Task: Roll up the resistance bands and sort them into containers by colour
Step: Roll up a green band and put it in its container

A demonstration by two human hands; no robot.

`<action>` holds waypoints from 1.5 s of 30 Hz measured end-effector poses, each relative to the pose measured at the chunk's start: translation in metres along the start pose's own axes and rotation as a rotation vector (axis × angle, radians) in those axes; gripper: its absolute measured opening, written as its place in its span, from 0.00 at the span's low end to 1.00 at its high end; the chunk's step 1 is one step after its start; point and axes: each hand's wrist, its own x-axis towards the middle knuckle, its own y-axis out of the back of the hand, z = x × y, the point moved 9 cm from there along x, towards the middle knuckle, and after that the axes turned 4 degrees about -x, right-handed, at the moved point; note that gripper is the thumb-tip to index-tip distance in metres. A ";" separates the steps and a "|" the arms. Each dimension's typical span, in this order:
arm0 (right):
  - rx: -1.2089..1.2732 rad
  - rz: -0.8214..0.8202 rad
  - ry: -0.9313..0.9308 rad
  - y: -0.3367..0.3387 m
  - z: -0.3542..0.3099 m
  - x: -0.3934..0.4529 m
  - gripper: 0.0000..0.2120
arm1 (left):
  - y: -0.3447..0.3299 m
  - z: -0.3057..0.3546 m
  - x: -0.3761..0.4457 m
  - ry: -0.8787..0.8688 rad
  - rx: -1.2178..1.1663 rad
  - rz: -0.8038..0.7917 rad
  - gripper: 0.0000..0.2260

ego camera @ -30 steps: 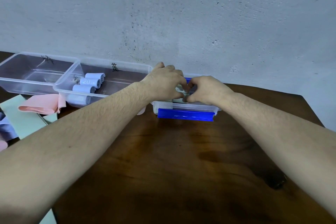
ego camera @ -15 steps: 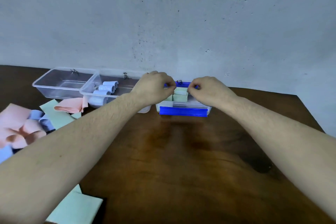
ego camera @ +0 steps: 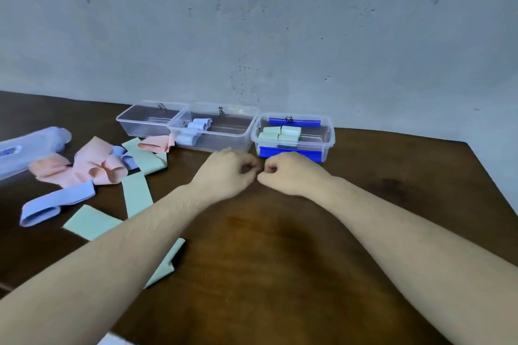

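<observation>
The wooden table carries three clear plastic containers in a row against the wall; the green-band container, the one with blue clip handles, serves as the landmark. It holds about four rolled green bands, stacked closely enough that the exact count is uncertain. The blue-band container touches its left side and holds about four rolled light-blue bands, some overlapping. The pink-band container, second to the left of the landmark, appears to hold nothing, so no pink band is sorted yet. Judged from this, the task is roughly half complete. Far left of the landmark lies the unrolled pile: about three flat green bands, about two blue bands and a crumpled heap of pink bands whose number cannot be determined. One further pink band rests against the front of the blue-band container. A blurred translucent case lies at the far left edge. Directly in front of the landmark, the left hand and right hand sit side by side, almost touching, above the table, each with fingers curled inward and nothing visible in either grip. The remaining work is rolling the loose bands and depositing each by colour.
</observation>
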 end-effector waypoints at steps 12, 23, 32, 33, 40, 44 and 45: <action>-0.064 -0.078 0.073 -0.048 -0.067 -0.011 0.17 | 0.014 -0.056 -0.086 0.137 0.066 -0.125 0.07; -0.002 -0.265 0.054 -0.121 -0.144 0.031 0.10 | 0.037 -0.162 -0.138 0.205 0.018 -0.310 0.10; 0.001 -0.344 0.094 -0.160 -0.182 0.040 0.23 | 0.036 -0.187 -0.164 0.028 0.036 -0.491 0.25; 0.004 -0.344 0.085 -0.161 -0.184 0.039 0.24 | 0.037 -0.189 -0.163 0.032 0.012 -0.484 0.24; -0.042 -0.347 0.047 -0.164 -0.184 0.031 0.18 | 0.033 -0.185 -0.156 0.117 -0.192 -0.490 0.13; 0.049 -0.294 0.082 -0.149 -0.183 0.023 0.09 | 0.040 -0.170 -0.148 0.112 -0.174 -0.452 0.09; 0.089 -0.282 0.082 -0.144 -0.182 0.021 0.08 | 0.043 -0.166 -0.145 0.107 -0.183 -0.440 0.08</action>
